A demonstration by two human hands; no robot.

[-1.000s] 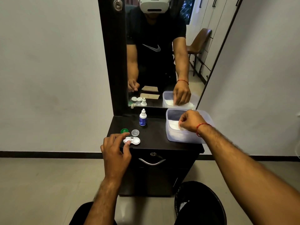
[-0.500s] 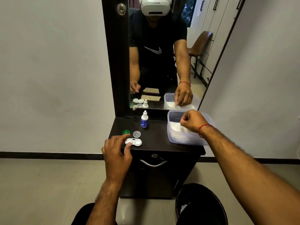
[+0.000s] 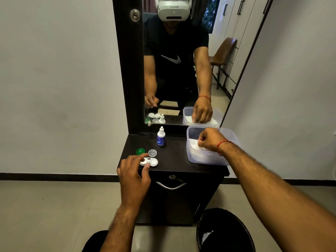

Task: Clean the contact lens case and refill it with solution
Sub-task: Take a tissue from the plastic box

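My left hand [image 3: 133, 176] pinched the white lens case [image 3: 149, 162] at the dark surface's [image 3: 174, 157] front edge, near the solution bottle [image 3: 161, 136] and two loose caps, while my right hand [image 3: 211, 139] clenched white tissue inside the plastic tub [image 3: 203, 157].

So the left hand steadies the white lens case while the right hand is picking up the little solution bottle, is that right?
Not quite. In the head view the right hand is inside the clear plastic tub, closed on white tissue; the solution bottle stands untouched. The left hand does steady the lens case.
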